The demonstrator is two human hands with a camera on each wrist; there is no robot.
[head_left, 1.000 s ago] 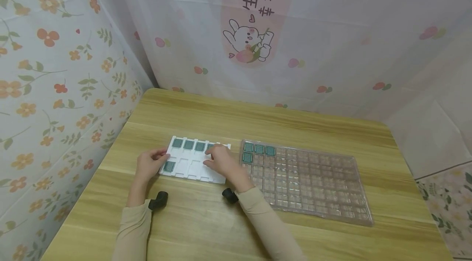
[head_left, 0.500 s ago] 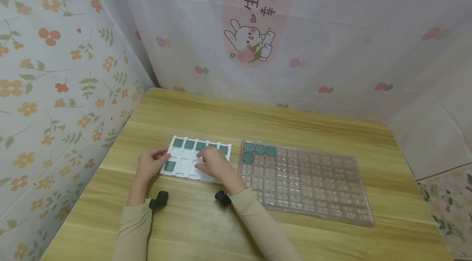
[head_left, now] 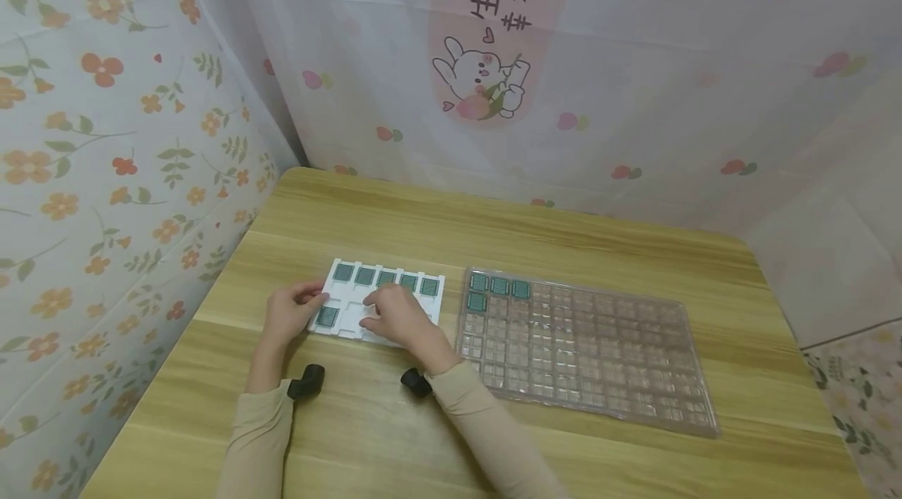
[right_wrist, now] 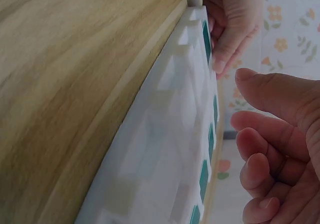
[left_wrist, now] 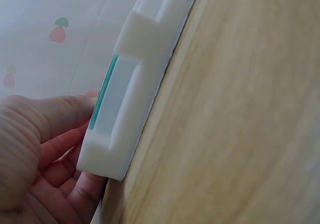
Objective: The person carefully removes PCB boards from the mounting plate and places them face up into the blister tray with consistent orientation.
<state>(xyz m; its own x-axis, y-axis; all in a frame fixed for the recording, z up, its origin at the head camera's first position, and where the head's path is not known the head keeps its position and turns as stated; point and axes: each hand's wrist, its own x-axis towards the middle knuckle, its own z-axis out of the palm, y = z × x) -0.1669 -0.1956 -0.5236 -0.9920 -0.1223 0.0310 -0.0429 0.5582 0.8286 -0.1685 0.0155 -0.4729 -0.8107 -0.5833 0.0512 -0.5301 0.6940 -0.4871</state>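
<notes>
My left hand [head_left: 287,312] grips the left edge of a white plastic tray [head_left: 340,296], thumb on top and fingers below, as the left wrist view shows. Small square green chips [head_left: 364,276] fill the tray's far row, and one more green chip [head_left: 327,317] lies in its front left pocket. Over the tray's middle hovers my right hand [head_left: 402,315], hiding part of the front row. In the right wrist view, its thumb and loosely bent fingers [right_wrist: 259,169] stand apart with nothing visible between them.
Right of the white tray lies a larger clear compartment tray [head_left: 585,358], with several green chips [head_left: 499,285] in its far left corner. Both trays rest on a wood-grain table [head_left: 366,436]. Black wrist mounts [head_left: 307,381] stick out by the sleeves. Printed curtains [head_left: 366,60] hang behind.
My right hand has moved left across the white tray, uncovering the chips at the right end of its far row. My left hand keeps its grip on the tray's edge.
</notes>
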